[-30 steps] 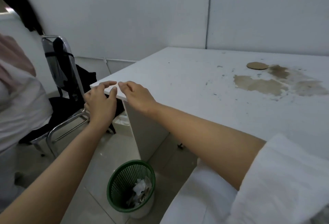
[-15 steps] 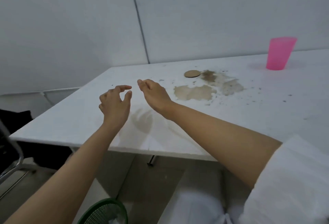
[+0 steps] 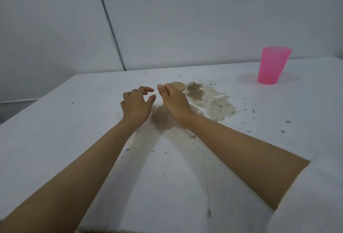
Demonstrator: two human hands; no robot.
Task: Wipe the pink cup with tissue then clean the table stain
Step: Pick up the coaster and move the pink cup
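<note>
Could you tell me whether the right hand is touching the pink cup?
Apart. The head view shows table between the right hand and the pink cup.

Upright pink cup [image 3: 272,65], brown table stain [image 3: 213,103]

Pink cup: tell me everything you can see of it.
The pink cup is a translucent, plastic-looking tumbler with no handle or lid, tapering from a wide open mouth to a narrower base. It stands mouth up on the white table, far right, near the wall, casting a pinkish tint around its base. Whether anything is in it cannot be told. Only the table touches it; it stands apart from the brown stain, and both hands are well to its left.
</note>
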